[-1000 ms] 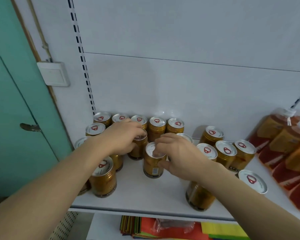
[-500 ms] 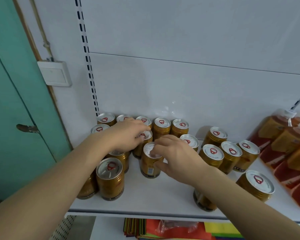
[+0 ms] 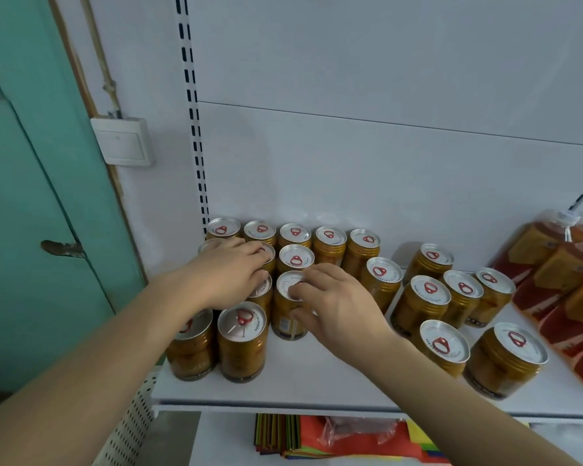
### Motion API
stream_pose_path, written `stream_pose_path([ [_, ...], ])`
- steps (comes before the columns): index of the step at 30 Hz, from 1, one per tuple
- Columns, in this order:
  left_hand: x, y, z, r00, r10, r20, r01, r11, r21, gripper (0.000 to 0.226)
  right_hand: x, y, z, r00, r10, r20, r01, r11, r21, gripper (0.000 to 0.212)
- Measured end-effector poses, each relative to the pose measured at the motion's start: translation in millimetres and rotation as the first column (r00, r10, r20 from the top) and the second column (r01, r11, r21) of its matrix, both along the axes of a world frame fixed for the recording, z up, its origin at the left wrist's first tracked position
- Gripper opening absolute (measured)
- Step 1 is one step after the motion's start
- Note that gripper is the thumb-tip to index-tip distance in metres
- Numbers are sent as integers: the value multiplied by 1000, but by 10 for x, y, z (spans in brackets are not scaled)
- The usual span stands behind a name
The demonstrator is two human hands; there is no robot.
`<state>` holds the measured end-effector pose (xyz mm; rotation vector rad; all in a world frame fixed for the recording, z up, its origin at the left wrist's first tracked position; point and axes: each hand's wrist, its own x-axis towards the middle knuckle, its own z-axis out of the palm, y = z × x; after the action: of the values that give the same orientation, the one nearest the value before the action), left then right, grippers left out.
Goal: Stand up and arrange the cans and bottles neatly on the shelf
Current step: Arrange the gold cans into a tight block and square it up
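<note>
Two hands are among the cans on the shelf [image 3: 303, 381]. The right hand [image 3: 334, 307] has its grip closed on one can [image 3: 288, 311]: fingertips curl over the lid rim, thumb presses the side wall lower down. That can stands upright, just in front of a standing row. Left of this grip, the left hand [image 3: 231, 275] lies across the tops of two more cans, fingers bent over them; whether it truly clamps one I cannot tell. Right of the grip, a looser group [image 3: 451, 304] stands well apart, unaligned. Beyond these lie red-orange pouches [image 3: 559, 280].

Each can looks rigid, smooth-walled and probably full, so fairly heavy and slick; ribbing near the top offers some purchase. Taking hold around the upper wall, below the rim, should be steadier than lifting by the lid edge. Sliding risks knocking neighbours.
</note>
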<state>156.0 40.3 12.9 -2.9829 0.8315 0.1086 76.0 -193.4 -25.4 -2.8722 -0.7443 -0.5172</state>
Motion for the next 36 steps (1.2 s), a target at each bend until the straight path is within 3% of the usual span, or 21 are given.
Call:
stream_pose_path([
  [6,-35,-15,8,1000,-23,-14,23,1000,-12,55,-66,7,-32,999,-31,19,31,999,-13,29],
  [14,-188,-427,152,959,-129,252,204,931,-303,42,-474,-257,204,979,-194,62,195,981,-10,56],
  [19,-615,-951,149,934,-243,262,335,852,-403,49,-722,-900,322,957,-253,142,255,967,5,43],
  [24,-1007,-1478,175,918,-317,237,387,843,-374,51,-947,-1479,364,944,-271,188,263,963,67,32],
  [27,-1160,-1737,120,928,-349,131,373,869,-325,63,-1077,-1699,379,978,-188,86,188,982,8,28],
  [31,-1293,-1942,-42,944,-327,44,325,899,-293,60,-1166,-1859,271,992,-112,-52,106,989,-98,37],
  [36,-1416,-1849,-72,985,-166,48,171,912,-373,51,-1072,-1779,111,1000,-29,12,29,1000,-5,34],
])
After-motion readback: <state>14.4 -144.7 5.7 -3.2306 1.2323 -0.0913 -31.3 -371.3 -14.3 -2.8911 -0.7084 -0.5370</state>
